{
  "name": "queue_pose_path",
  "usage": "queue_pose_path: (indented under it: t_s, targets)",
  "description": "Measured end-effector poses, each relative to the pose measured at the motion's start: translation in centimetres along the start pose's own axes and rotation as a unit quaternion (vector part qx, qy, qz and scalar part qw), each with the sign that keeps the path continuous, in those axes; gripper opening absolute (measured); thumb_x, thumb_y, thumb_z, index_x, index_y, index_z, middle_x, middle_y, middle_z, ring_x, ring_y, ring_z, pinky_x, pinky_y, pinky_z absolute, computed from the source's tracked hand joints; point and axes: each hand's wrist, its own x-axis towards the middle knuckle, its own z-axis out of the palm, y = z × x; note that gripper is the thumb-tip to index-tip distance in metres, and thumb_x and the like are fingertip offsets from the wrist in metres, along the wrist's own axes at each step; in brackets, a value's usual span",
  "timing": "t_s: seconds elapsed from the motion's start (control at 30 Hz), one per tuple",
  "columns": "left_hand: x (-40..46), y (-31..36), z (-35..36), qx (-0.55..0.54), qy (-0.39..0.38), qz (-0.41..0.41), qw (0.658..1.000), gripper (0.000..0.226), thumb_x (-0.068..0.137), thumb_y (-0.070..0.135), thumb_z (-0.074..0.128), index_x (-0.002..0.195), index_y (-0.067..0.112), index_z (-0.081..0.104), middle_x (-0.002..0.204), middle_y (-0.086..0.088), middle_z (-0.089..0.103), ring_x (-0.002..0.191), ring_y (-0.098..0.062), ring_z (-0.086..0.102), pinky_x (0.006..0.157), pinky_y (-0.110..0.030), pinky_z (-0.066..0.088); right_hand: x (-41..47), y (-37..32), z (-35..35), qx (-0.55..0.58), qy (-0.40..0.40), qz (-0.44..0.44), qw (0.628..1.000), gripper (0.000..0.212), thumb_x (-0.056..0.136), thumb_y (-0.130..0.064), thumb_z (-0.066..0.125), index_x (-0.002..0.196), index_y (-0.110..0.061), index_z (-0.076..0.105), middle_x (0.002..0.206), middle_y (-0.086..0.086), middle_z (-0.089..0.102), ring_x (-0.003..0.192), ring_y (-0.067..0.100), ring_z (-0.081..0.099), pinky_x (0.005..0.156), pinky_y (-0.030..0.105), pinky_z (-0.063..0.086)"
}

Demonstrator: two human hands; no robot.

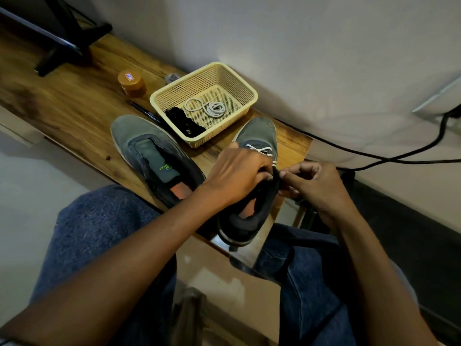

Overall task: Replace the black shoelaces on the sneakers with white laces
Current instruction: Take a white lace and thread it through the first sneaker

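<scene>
While both hands work at the right sneaker (259, 136) on the wooden bench (74, 106), the left hand (237, 173) curls over its upper and the right hand (314, 181) pinches the dark tongue edge. White lace (262, 149) crosses the lower eyelets. Left sneaker (149, 151) lies unlaced beside it. Basket (239, 78) behind holds the black laces (184, 122) and a coiled white lace (212, 108). Orange jar (132, 82) stands nearby.
</scene>
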Motion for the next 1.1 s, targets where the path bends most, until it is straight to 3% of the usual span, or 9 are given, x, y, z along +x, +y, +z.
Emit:
queue_pose_path:
  t_s: [0.17,0.3,0.43,0.63,0.8,0.93,1.1]
  targets:
    - [-0.2,-0.1,-0.2,0.01,0.028,0.023,0.999,0.017,0.092,0.04,0.058,0.099,0.03,0.071,0.094,0.003,0.073,0.088,-0.016,0.062,0.08,-0.031,0.023,0.5,0.2,-0.3,0.013,-0.021,0.015,1.0,0.009,0.088,-0.004,0.064,0.081,-0.002,0.069,0.078,0.017,0.069,0.067,0.021,0.068,0.063,0.022,0.059]
    - [0.1,0.1,-0.3,0.04,0.054,0.022,0.997,0.023,0.085,0.045,0.063,0.1,0.031,0.074,0.093,-0.001,0.065,0.101,-0.017,0.051,0.081,-0.033,0.019,0.7,0.4,-0.6,0.024,-0.031,0.032,0.999,0.006,0.088,-0.004,0.065,0.085,-0.001,0.068,0.08,0.017,0.069,0.066,0.019,0.067,0.062,0.02,0.058]
    - [0.8,0.0,-0.7,0.052,0.094,0.017,0.994,0.027,0.066,0.048,0.078,0.08,0.026,0.073,0.076,0.005,0.066,0.094,-0.019,0.052,0.078,-0.033,0.018,0.9,0.6,-0.7,0.043,-0.042,0.057,0.997,0.004,0.088,-0.005,0.065,0.085,-0.003,0.067,0.075,0.012,0.069,0.066,0.017,0.068,0.067,0.024,0.06]
    - [1.2,-0.1,-1.1,0.06,0.053,0.019,0.997,0.03,0.071,0.054,0.072,0.085,0.028,0.069,0.082,0.013,0.063,0.099,-0.015,0.047,0.077,-0.031,0.014,1.6,0.9,-0.7,0.106,-0.038,0.111,0.987,0.01,0.092,-0.004,0.058,0.086,-0.002,0.065,0.076,0.013,0.067,0.068,0.016,0.066,0.069,0.027,0.059]
    - [1.2,-0.4,-1.1,0.063,0.045,0.015,0.997,0.031,0.072,0.056,0.07,0.086,0.029,0.067,0.08,0.017,0.051,0.1,-0.014,0.046,0.078,-0.031,0.013,1.6,0.8,-0.5,0.087,-0.047,0.104,0.99,0.006,0.09,-0.001,0.06,0.088,0.001,0.065,0.078,0.015,0.065,0.069,0.018,0.064,0.071,0.028,0.057]
    - [1.2,-0.7,-0.9,0.064,0.036,0.001,0.997,0.035,0.072,0.06,0.068,0.091,0.03,0.062,0.096,0.013,0.062,0.104,-0.014,0.045,0.082,-0.032,0.016,1.7,0.6,-0.3,0.06,-0.05,0.106,0.991,0.011,0.093,0.001,0.054,0.084,-0.004,0.06,0.074,0.01,0.064,0.065,0.015,0.066,0.065,0.026,0.058]
    - [1.2,-1.3,-0.8,0.061,0.017,-0.025,0.998,0.043,0.072,0.063,0.067,0.098,0.031,0.056,0.104,0.012,0.06,0.109,-0.014,0.043,0.088,-0.034,0.019,1.6,0.2,-0.1,0.078,-0.066,0.124,0.987,0.018,0.097,0.0,0.046,0.082,-0.005,0.054,0.074,0.012,0.062,0.066,0.018,0.064,0.06,0.024,0.058]
